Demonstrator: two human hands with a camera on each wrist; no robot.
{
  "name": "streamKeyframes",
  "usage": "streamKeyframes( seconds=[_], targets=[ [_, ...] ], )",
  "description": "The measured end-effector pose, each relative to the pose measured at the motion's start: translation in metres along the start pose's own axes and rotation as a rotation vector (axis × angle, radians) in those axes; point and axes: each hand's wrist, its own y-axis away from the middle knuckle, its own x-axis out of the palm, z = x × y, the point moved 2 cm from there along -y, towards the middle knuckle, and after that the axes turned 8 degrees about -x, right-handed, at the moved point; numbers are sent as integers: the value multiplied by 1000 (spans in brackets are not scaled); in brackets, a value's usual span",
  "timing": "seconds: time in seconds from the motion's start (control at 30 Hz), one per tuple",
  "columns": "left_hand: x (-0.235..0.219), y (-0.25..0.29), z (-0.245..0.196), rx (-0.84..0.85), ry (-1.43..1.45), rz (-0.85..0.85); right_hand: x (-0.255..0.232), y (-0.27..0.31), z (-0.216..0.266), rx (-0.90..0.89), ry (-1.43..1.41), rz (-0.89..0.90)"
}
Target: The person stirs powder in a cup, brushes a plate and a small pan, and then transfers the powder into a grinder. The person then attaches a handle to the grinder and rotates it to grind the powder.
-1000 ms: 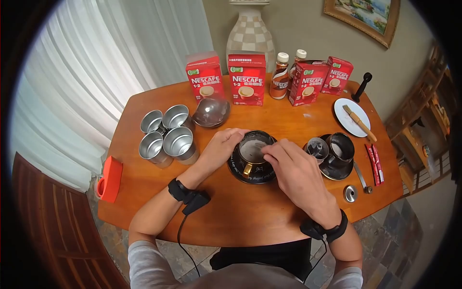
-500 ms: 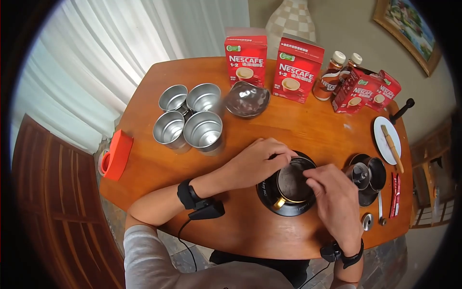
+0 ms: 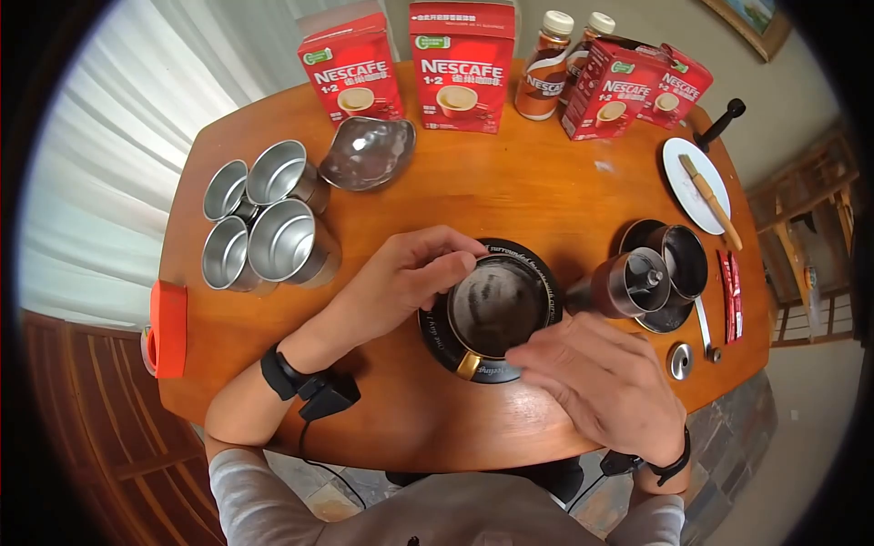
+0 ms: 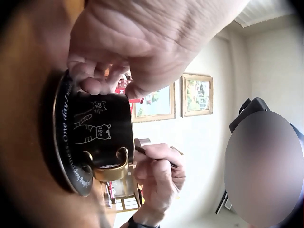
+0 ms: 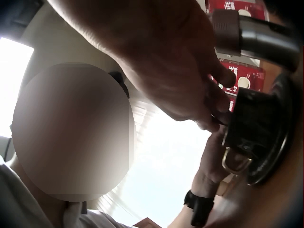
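A black cup with a gold handle stands on a black saucer, pale greyish matter inside it. My left hand holds the cup at its far left rim; in the left wrist view its fingers lie against the cup's wall. At the near right rim is my right hand. Its fingers pinch a thin dark stick, seen in the left wrist view passing over the rim. The stick's lower end is hidden in the cup.
Several metal cups and a dark bowl are at left. Red boxes and bottles line the back. To the right are a metal grinder, another black cup, a white plate with a brush, and red sachets.
The head view has swung right, then back left and closer. My right hand has shifted from the cup's right side to its near right rim. My left hand stays at the rim.
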Motion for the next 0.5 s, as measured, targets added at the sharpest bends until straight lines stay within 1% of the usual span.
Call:
streamKeyframes(
  seconds=[0.1,0.13,0.23,0.33,0.43,0.47,0.5],
  targets=[
    [-3,0,-3,-64,-14,6,5,-7,-6,20,249,-135],
    [-3,-1,-2,-47,-7,2,6,-5,-9,51,263,-101],
    [-3,-3,1,-18,23,-7,4,-3,4,106,257,-20],
    [-3,-2,-1,-37,29,-9,6,-7,4,82,179,-59],
    [-2,-2,-1,-41,30,-11,20,-13,-13,48,250,-177],
    [-3,-2,0,-38,36,-8,27,-11,-17,-14,222,-191],
    [-3,-2,0,-36,44,-7,28,-10,-14,-28,187,-138]
  ],
)
